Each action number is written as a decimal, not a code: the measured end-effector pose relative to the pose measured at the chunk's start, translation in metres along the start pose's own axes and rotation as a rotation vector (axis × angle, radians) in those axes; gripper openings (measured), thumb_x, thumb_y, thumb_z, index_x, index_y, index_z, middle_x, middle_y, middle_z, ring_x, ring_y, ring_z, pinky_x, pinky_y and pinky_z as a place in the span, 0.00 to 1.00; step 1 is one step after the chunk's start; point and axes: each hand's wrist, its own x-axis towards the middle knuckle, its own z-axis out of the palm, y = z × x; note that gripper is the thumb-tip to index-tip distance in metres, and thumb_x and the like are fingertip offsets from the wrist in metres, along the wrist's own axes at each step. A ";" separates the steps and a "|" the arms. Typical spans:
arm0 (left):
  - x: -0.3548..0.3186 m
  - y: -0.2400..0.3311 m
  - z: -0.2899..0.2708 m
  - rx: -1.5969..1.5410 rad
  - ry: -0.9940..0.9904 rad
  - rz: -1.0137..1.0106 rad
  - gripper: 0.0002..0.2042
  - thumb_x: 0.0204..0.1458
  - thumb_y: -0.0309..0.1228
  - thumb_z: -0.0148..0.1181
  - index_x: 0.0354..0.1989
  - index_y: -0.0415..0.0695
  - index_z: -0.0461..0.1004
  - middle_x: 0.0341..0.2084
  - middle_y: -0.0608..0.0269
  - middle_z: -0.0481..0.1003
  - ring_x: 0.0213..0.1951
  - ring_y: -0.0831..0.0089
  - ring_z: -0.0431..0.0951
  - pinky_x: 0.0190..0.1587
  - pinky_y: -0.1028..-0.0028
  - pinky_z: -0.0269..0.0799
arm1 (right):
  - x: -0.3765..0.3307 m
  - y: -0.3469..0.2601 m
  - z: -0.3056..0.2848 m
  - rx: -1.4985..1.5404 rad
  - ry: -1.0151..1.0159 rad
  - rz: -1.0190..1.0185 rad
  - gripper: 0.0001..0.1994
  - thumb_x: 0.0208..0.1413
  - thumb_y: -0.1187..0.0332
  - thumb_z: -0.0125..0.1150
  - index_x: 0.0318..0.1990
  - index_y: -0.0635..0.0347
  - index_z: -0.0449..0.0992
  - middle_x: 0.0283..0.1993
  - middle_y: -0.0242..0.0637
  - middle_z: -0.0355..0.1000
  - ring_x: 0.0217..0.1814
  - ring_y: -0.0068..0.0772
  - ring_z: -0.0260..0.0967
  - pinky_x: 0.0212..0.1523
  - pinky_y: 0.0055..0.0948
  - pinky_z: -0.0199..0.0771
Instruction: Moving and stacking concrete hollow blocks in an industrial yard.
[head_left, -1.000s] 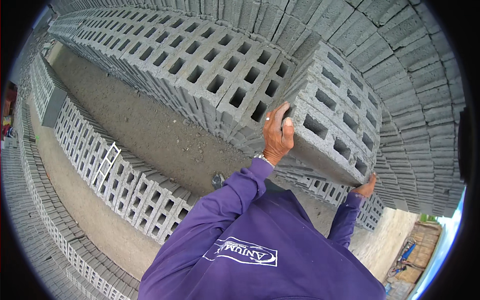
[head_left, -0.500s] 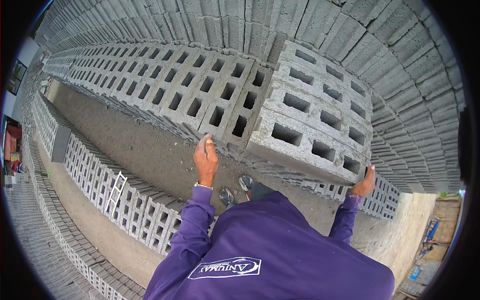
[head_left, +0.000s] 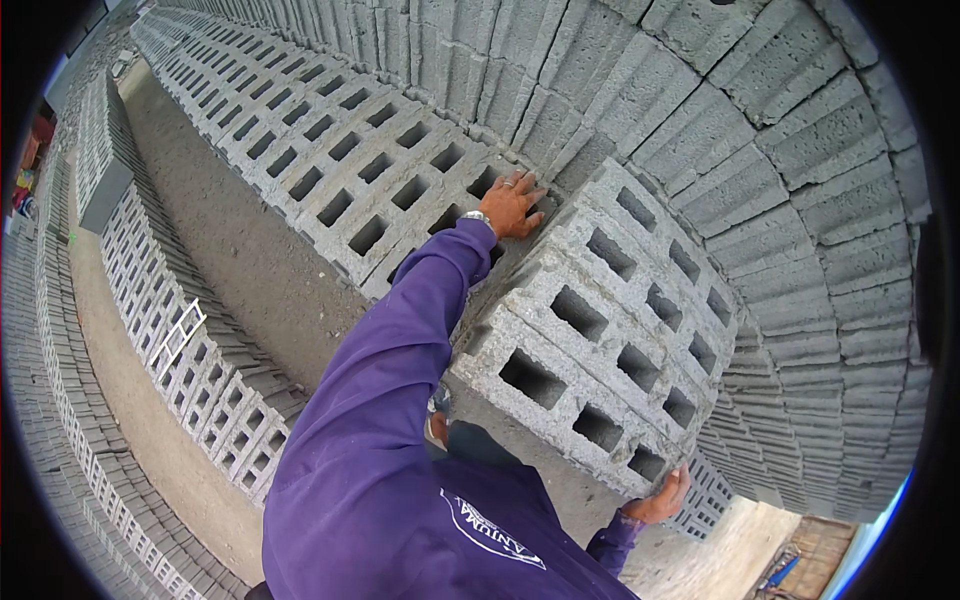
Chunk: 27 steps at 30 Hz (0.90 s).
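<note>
My left hand rests on the far end of a row of grey hollow concrete blocks, fingers spread over the top next to a gap. A ring and a wristband show on it. To its right, a higher group of several hollow concrete blocks stands side by side, their rectangular holes facing up. My right hand grips the near right corner of this group's nearest block; the underside of its grip is hidden.
A tall wall of stacked blocks rises behind and to the right. A lower block row with a white ladder-like frame runs along the left, past a strip of dirt floor. At lower right lies a blue object.
My left hand has moved from near the row's front edge up and right, onto the blocks by the gap. My right hand stays at the raised group's corner. The view has shifted.
</note>
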 end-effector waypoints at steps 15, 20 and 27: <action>-0.364 0.067 -0.076 0.055 0.031 -0.426 0.28 0.55 0.33 0.52 0.67 0.45 0.60 0.68 0.53 0.54 0.68 0.50 0.55 0.65 0.52 0.56 | 0.071 -0.026 -0.025 -0.030 -0.265 0.183 0.31 0.67 0.48 0.38 0.57 0.72 0.70 0.57 0.55 0.69 0.60 0.44 0.66 0.61 0.40 0.59; -0.506 0.089 -0.028 -0.145 0.152 -1.242 0.23 0.53 0.33 0.55 0.58 0.39 0.69 0.58 0.38 0.66 0.57 0.42 0.69 0.58 0.56 0.67 | 0.131 -0.148 -0.012 0.118 -0.146 -0.596 0.31 0.69 0.52 0.31 0.54 0.78 0.71 0.54 0.59 0.71 0.57 0.50 0.70 0.60 0.42 0.69; -0.639 0.114 0.086 -0.441 0.403 -1.513 0.15 0.54 0.37 0.53 0.40 0.39 0.79 0.39 0.41 0.78 0.43 0.44 0.78 0.47 0.58 0.73 | -0.036 -0.268 0.061 0.578 -1.129 -0.629 0.26 0.68 0.58 0.38 0.52 0.80 0.69 0.43 0.55 0.74 0.42 0.38 0.73 0.45 0.33 0.72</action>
